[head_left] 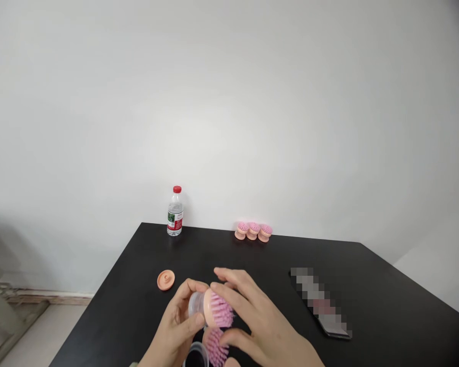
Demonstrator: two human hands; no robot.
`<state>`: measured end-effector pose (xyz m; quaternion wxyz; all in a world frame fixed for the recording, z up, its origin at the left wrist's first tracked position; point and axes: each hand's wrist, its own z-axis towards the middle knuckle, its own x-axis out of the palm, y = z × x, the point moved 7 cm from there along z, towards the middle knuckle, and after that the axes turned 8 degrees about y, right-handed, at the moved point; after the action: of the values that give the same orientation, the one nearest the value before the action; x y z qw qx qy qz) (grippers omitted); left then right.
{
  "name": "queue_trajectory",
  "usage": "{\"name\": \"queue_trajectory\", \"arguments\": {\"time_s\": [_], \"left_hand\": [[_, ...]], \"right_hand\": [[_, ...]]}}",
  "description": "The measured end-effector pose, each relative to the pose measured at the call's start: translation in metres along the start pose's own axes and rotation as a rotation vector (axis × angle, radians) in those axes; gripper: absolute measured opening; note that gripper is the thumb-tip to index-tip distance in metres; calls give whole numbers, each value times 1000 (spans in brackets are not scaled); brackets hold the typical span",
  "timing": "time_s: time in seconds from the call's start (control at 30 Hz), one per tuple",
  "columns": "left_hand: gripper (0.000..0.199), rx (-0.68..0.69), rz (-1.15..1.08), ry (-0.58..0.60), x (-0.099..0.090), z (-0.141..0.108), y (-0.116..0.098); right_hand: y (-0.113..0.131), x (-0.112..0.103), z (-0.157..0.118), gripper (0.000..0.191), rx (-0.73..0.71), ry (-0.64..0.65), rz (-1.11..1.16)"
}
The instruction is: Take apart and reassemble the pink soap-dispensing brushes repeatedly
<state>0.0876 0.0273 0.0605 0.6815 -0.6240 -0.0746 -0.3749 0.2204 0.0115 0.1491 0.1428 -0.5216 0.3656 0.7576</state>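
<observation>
My left hand (179, 323) is wrapped round the clear cup part of a pink-bristled brush (218, 310), which lies tilted with its bristles to the right. My right hand (254, 318) has its fingers spread over the bristle side, with fingertips at the brush's peach rim. Below the held brush, a second pink brush head (215, 346) sits on the table, partly hidden by my right hand. Beside it is a clear round cup (196, 356) at the bottom edge. A round peach cap (166, 280) with a small central knob lies left of my hands.
A water bottle (175, 214) with a red cap stands at the back left of the black table (214, 255). Three assembled pink brushes (253, 231) stand in a row by the wall. A dark flat object (321, 306), partly pixelated, lies at the right.
</observation>
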Motion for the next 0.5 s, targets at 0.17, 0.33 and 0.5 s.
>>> {"name": "queue_trajectory", "arguments": {"time_s": [0.17,0.33,0.5], "left_hand": [[37,63,117,30,3,2,-6],[31,203,315,15,4,-1,-17],[23,293,565,4,-2,-5,-19]], "right_hand": [[4,-1,2,49,51,-17,129],[-8,4,3,33,212,-92,264],[-11,6,3,29,226,-119,307]]}}
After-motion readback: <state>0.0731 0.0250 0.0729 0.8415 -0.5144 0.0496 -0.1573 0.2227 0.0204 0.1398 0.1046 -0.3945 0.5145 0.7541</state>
